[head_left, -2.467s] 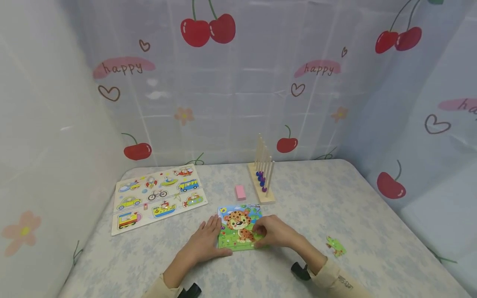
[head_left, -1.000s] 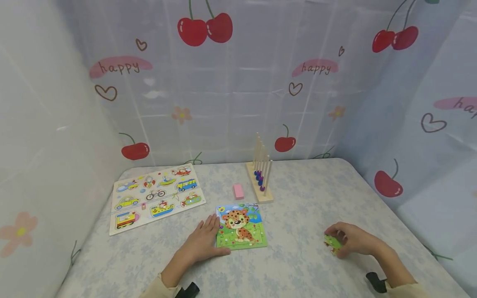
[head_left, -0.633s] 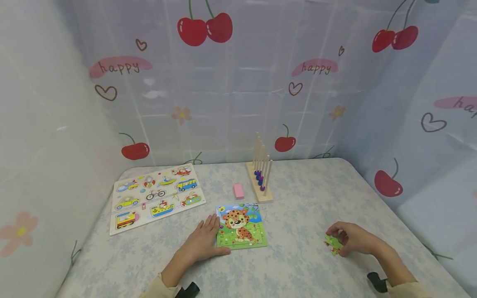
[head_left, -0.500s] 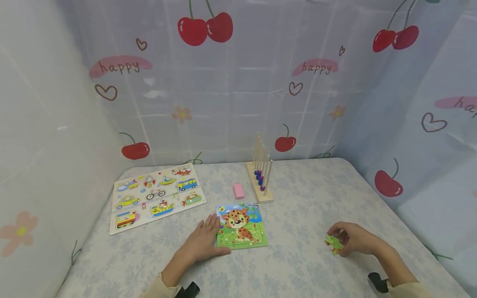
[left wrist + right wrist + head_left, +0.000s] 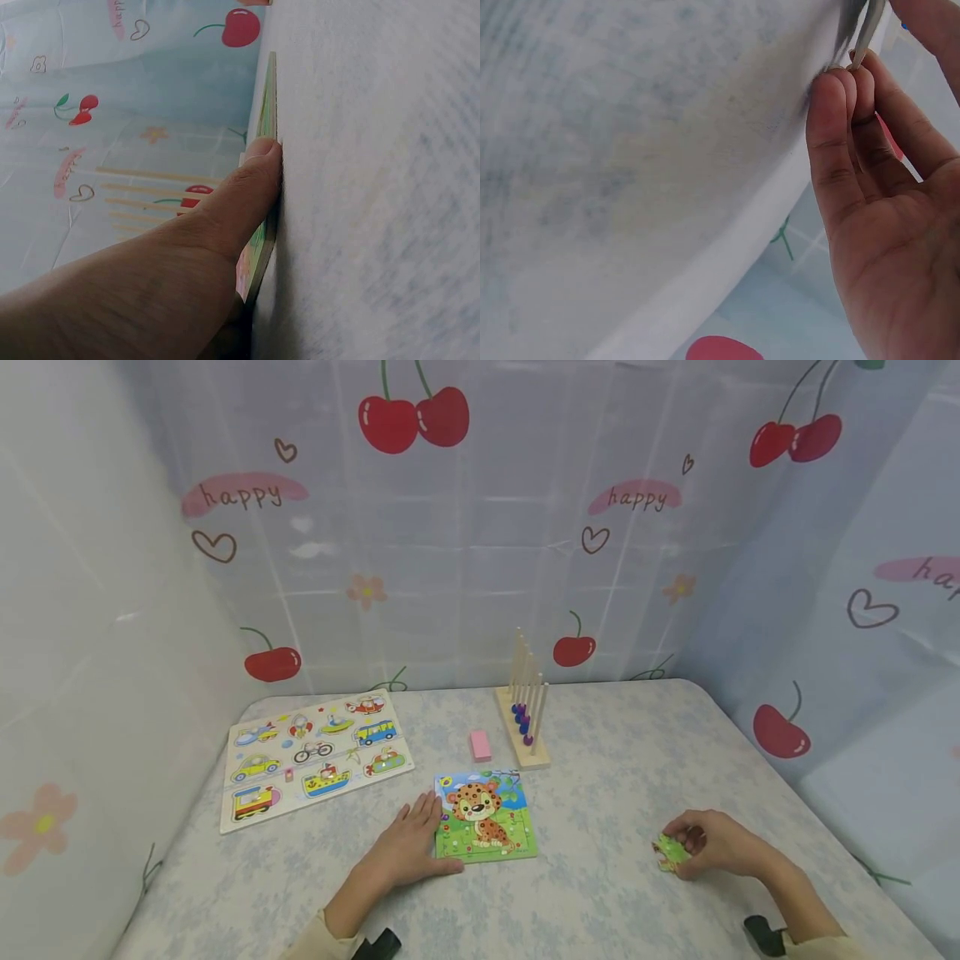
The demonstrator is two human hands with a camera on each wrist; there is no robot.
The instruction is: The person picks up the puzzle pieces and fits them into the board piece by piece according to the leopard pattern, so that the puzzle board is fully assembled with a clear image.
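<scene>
A square leopard jigsaw puzzle lies on the table in front of the person. Along its left side rests the left hand, fingers extended and thumb at the near edge. In the left wrist view that thumb touches the side of the puzzle board. Well to the right, the right hand pinches a green puzzle piece between thumb and fingers, low over the table. From the right wrist, the piece shows edge-on at the fingertips, tilted up from the cloth.
Behind the puzzle are a pink block and a wooden peg stand with blue and purple beads. A vehicle peg puzzle board lies at the left. Printed curtains surround the pale patterned table.
The right hand has left the leopard puzzle's lower right part, moved right and taken hold of the loose green piece, which has since turned slightly. The left hand keeps its place.
</scene>
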